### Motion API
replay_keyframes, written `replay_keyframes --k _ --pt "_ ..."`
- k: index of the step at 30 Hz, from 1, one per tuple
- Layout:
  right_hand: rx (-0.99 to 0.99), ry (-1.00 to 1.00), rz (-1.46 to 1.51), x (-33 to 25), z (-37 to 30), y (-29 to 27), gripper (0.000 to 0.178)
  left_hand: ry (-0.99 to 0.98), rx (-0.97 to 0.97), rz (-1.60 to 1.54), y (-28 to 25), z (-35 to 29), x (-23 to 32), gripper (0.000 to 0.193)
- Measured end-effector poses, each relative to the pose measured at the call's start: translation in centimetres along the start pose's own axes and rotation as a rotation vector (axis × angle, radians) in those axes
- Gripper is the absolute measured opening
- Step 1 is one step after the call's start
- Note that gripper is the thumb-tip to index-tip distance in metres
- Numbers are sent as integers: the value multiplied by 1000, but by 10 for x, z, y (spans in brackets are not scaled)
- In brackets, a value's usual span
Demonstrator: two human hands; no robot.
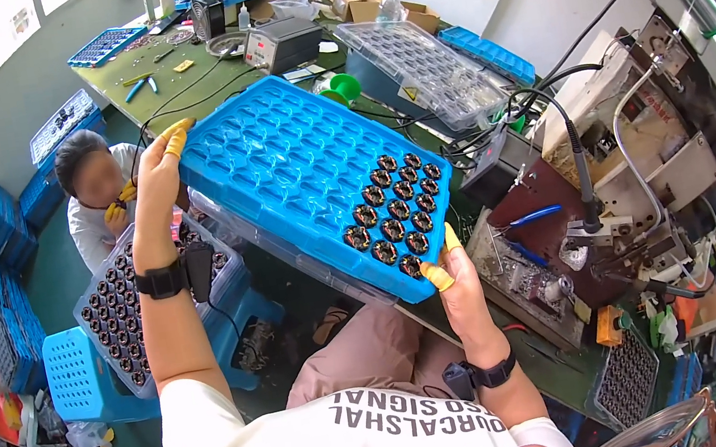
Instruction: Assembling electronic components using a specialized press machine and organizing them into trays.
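Both my hands hold a blue plastic tray (270,144), tilted over my lap and the bench edge. Rows of moulded pockets cover it. Several small round parts (399,209), dark with reddish-copper coils, fill pockets at its right end; the other pockets hold none. My left hand (156,176) grips the far left corner, and my right hand (460,287) pinches the near right corner. Yellow finger covers sit on my fingertips. A clear plastic tray (289,258) shows just under the blue one; whether they touch, I cannot tell.
At the left a person (93,205) sits beside a tray of round parts (116,323) near a blue stool (74,381). A soldering station (283,43) and clear trays (423,73) stand on the green bench (166,76). Metal fixture with cables (597,223) at right.
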State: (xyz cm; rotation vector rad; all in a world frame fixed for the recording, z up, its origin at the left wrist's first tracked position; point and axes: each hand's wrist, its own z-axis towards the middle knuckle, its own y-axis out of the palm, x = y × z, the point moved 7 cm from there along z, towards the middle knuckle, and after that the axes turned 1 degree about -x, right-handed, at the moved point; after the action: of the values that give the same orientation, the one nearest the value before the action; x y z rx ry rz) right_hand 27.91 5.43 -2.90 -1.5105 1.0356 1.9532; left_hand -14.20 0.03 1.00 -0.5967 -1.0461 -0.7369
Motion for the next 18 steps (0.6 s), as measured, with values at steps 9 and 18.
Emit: replay_keyframes --k 9,18 --pt "-106 -78 -102 5 23 29 78 10 212 63 -73 -13 -16 32" --pt "-63 121 92 -46 -44 15 87 172 262 -255 -92 -107 131 34"
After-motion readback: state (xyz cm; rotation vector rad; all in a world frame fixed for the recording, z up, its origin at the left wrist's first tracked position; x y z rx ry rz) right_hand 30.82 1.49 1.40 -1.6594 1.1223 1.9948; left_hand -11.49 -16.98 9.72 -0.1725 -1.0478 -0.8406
